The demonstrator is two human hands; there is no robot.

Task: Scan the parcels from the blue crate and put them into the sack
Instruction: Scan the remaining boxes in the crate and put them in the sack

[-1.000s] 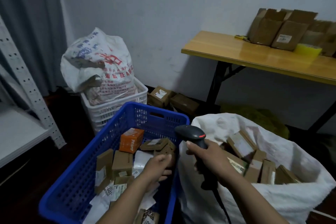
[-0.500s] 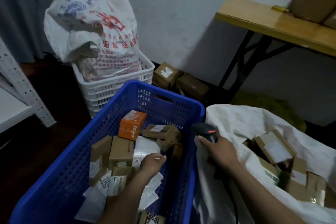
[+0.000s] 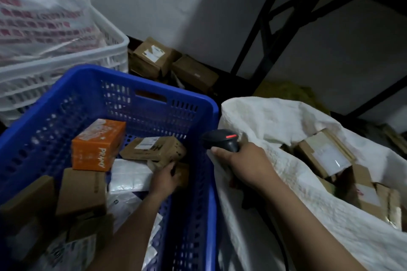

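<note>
Dim storeroom corner, pale plaster wall at the back with black table legs (image 3: 264, 35) crossing it. Down in the blue crate (image 3: 132, 77), the person's left hand (image 3: 164, 179) has its fingers curled over the edge of a small brown parcel (image 3: 181, 175), matte cardboard, tucked against the crate's right wall. Touching it on the far side is a flat labelled box (image 3: 152, 148), and just left of the hand lies a crinkly white poly mailer (image 3: 130, 174). A glossy orange carton (image 3: 97, 145) stands further left, with plain cardboard boxes (image 3: 81, 191) piled nearer the camera.

The right hand (image 3: 244, 166) is wrapped round the grip of a black scanner (image 3: 222, 142), red light showing on top, held over the narrow gap where the crate's rim meets the sack (image 3: 264, 121). That sack is coarse woven white fabric, mouth slumped open, with taped boxes (image 3: 323, 156) already inside on its right.

Room-wise, the crate's perforated far wall and a strip of floor along its right side show bare. Behind the crate sits a white slatted crate (image 3: 66, 66) holding a printed bag (image 3: 44, 17), and floor boxes (image 3: 152, 55) line the wall.
</note>
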